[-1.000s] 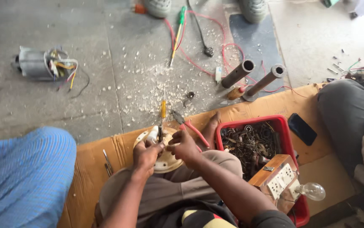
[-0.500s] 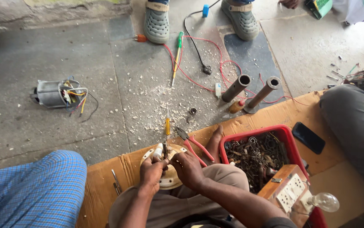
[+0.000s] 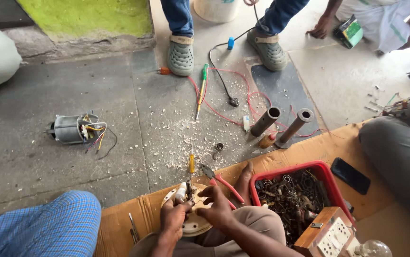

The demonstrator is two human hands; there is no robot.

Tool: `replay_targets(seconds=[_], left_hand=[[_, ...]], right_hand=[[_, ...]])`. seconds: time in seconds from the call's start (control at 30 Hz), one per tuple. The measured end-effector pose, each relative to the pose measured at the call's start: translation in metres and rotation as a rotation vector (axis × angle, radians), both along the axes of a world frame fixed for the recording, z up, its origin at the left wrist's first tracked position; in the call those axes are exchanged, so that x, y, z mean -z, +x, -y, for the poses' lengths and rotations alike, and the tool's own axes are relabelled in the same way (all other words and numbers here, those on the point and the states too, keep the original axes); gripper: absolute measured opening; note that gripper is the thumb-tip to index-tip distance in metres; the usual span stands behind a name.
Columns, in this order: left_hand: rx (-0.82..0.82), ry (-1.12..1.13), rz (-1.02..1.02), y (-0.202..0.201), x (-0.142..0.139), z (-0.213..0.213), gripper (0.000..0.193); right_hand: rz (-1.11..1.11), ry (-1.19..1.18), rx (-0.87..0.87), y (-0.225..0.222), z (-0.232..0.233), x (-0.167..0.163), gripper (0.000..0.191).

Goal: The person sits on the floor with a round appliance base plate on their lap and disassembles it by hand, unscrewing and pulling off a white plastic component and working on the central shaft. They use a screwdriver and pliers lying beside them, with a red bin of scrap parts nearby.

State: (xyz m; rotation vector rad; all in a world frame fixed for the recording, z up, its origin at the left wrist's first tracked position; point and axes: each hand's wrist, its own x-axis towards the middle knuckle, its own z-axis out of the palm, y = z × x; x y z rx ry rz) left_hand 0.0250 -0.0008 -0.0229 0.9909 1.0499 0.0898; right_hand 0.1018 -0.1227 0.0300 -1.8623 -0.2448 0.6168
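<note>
I sit on brown cardboard [image 3: 119,223] with a round cream disc [image 3: 193,223] on my lap. My left hand [image 3: 174,219] is closed on a small white part [image 3: 181,192] at the disc's upper edge. My right hand [image 3: 217,209] presses on the disc from the right, fingers curled at its centre. A yellow-handled screwdriver [image 3: 191,164] points down between my two hands; whether a hand holds it I cannot tell. Red-handled pliers [image 3: 224,183] lie just right of it, touching neither hand.
A red tray [image 3: 309,165] of scrap metal parts, a black phone [image 3: 350,175], and a wooden switchboard [image 3: 326,233] with a bulb [image 3: 374,248] are at my right. On the floor: a motor [image 3: 74,128], two metal pipes [image 3: 271,121], red wires [image 3: 248,97], a green screwdriver [image 3: 202,85]. A person's shoes [image 3: 181,54] stand ahead; others sit on both sides.
The view has tilted up, showing more floor and the standing person's legs. Both hands stay on the disc with only small finger movements.
</note>
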Motion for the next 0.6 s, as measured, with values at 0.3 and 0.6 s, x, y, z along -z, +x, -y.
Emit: replay_targets(seconds=[0.3, 0.6], left_hand=[[0.042, -0.057, -0.044, -0.002, 0.002, 0.001, 0.024], [-0.083, -0.027, 0.026, 0.003, -0.004, 0.0, 0.017]], right_hand=[[0.61, 0.026, -0.153, -0.015, 0.011, 0.032, 0.021], [-0.907, 0.046, 0.255, 0.005, -0.017, 0.05, 0.021]])
